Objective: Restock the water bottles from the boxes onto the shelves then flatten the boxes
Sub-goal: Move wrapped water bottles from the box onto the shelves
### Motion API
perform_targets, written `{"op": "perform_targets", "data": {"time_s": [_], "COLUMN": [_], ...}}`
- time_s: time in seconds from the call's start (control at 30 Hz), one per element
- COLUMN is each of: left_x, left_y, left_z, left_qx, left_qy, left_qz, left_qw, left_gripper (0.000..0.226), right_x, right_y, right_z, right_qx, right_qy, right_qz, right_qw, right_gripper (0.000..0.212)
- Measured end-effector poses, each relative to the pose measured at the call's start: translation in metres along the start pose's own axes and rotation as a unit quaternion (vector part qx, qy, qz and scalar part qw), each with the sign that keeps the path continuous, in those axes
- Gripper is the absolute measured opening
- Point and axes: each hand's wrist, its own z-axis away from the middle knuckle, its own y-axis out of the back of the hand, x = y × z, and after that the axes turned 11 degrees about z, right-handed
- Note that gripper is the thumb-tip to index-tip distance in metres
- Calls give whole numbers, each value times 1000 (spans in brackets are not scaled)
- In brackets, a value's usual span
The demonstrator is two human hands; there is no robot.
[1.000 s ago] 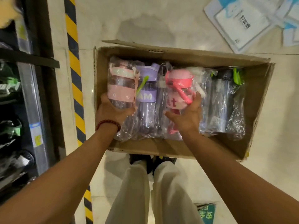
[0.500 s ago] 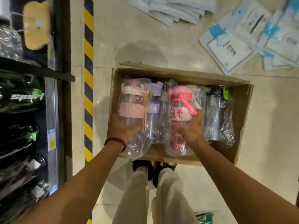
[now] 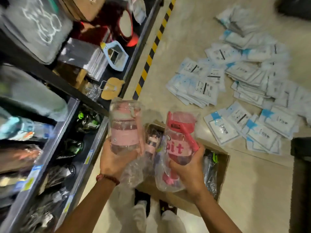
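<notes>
The left hand [image 3: 113, 161] grips a pale pink bottle [image 3: 124, 126] in clear wrap; the right hand [image 3: 190, 167] grips a red-lidded bottle [image 3: 180, 142]. Both are raised above the open box [image 3: 222, 167], which lies below the hands, shelves [image 3: 94, 132] to their left.

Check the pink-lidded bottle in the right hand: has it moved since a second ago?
Yes. The pink-lidded bottle, gripped by the right hand, has come up out of the cardboard box and is now held above it.
</notes>
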Motion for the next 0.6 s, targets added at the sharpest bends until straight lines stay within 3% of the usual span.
{"op": "perform_targets", "data": {"time_s": [0.13,0.3,0.37,0.5,0.6], "left_x": [56,118,133,156,169], "left_y": [20,56,85,147,189], "left_z": [33,70,81,113,136], "left_qx": [61,130,151,202,245], "left_qy": [-66,-108,-118,-151,-174], "left_qz": [74,181,186,179,193], "left_qw": [993,969,964,951,934], "left_gripper": [91,72,69,85,67], "right_x": [-70,-146,-172,-207,-226], "right_y": [-6,-35,-46,-75,-110], "right_z": [20,41,52,81,102], "right_qx": [-39,-107,-142,-214,-267], "right_qy": [90,178,205,248,273], "right_qz": [7,36,38,58,65], "right_qw": [995,978,968,943,922], "right_gripper": [86,94,95,95,93]}}
